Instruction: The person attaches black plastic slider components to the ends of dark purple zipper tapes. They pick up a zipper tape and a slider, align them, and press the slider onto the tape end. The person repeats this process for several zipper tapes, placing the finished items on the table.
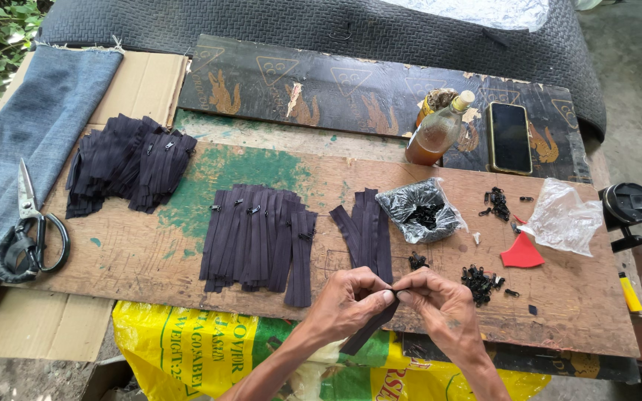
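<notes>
Seen from above, the left hand (348, 302) and right hand (440, 301) meet fingertip to fingertip at the near edge of a worn wooden board (150, 256), both pinched shut on the top end of a dark zipper strip (362, 334) that hangs down towards a yellow sack (187, 349). Whether a slider sits between the fingertips cannot be told. Doing this well probably means keeping the strip's end flat and taut, with the loose black sliders (478, 282) near the right hand.

We see our left hand (347, 301) and right hand (440, 301) meeting at the near edge of the desk (150, 260), a zipper strip (365, 334) between them, zipper rows (258, 241) left of them, scissors (27, 230) far left, bottle (436, 134) and phone (509, 137) behind, slider pile (478, 282) just right.
</notes>
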